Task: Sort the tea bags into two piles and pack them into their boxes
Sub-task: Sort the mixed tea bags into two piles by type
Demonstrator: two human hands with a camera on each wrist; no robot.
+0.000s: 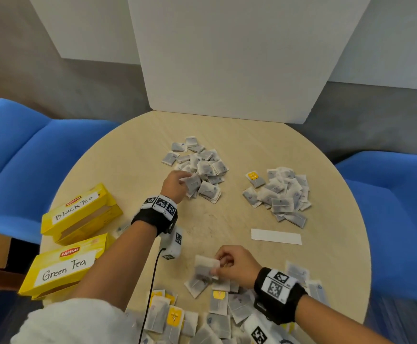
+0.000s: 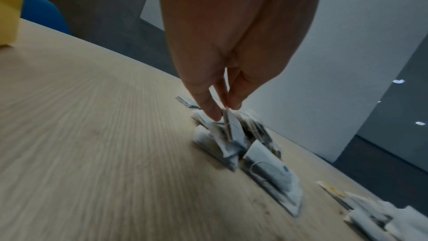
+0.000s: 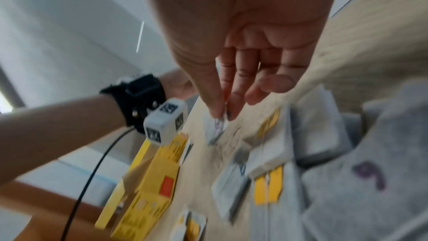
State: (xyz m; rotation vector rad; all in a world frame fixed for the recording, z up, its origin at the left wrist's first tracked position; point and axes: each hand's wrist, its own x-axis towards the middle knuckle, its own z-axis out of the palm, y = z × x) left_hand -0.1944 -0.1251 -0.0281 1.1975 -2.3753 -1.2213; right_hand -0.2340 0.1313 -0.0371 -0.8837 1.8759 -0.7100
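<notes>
- Tea bag point(image 1: 193, 182) pinched in left hand point(image 1: 175, 182) at the near edge of the far-left pile point(image 1: 197, 165).
- Right hand point(image 1: 234, 265) pinches another bag point(image 1: 206, 266) above the unsorted heap point(image 1: 202, 316).
- Risk: tags are small and blurred, so a bag may be misread and land in the wrong pile.
- Left wrist view alone shows fingertips point(image 2: 212, 113) clamping the bag's edge; head view alone shows the boxes' labels.

Round wooden table point(image 1: 133, 155) — two yellow Lipton boxes point(image 1: 80, 214) at its left edge, two tea-bag piles point(image 1: 197, 167) toward the far edge, loose tea bags point(image 1: 217, 306) along the near edge, a white paper strip point(image 1: 276, 236) right of centre.
</notes>
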